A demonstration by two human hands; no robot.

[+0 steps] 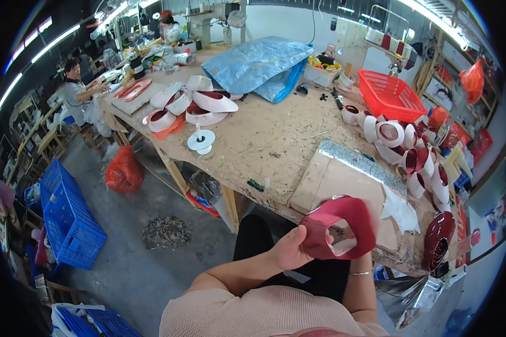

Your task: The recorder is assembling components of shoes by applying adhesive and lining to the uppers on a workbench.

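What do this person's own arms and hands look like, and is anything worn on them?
Both forearms are bare, coming out of a pale pink knitted top with short sleeves. The left hand wears no glove and no ring that can be made out. The right hand is mostly hidden behind a red shoe piece; a thin silver bracelet circles that wrist.

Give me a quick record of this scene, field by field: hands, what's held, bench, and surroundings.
left hand: grips the red shoe upper
right hand: hidden behind the upper
workbench: stone slab, white spool, red-and-white uppers, red basket, blue bag
floor: blue crates, red bag
others: seated person at far bench
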